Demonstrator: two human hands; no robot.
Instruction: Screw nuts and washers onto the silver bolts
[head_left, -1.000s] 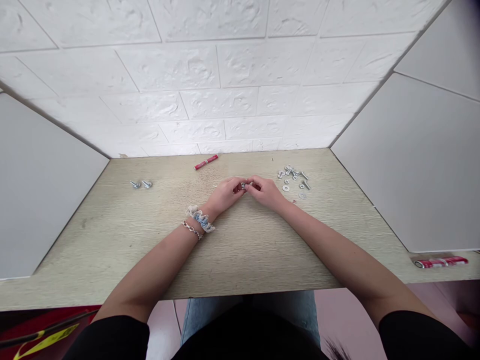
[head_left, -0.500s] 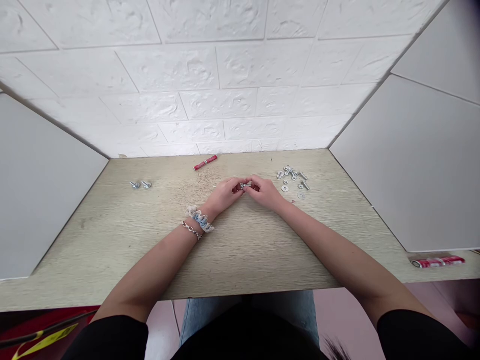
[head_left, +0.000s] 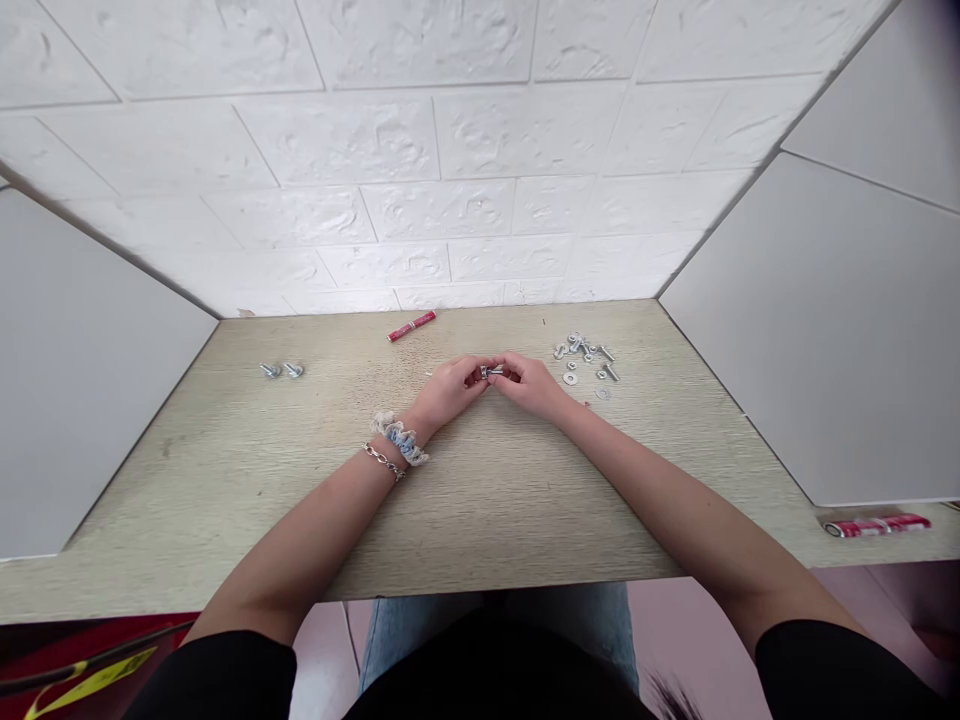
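My left hand (head_left: 450, 387) and my right hand (head_left: 531, 383) meet at the middle of the wooden table (head_left: 480, 500). Both pinch one small silver bolt (head_left: 491, 372) between their fingertips, just above the tabletop. The left wrist wears a fabric scrunchie and a chain bracelet. A loose pile of silver bolts, nuts and washers (head_left: 586, 358) lies just right of my right hand. Two assembled bolts (head_left: 281, 370) lie apart at the far left.
A red pen-like tube (head_left: 411, 325) lies at the back near the white brick wall. Another red tube (head_left: 877, 525) lies at the front right edge. Grey partition panels stand on both sides of the table.
The hands stay together at the same spot; only the fingers have shifted slightly around the bolt.
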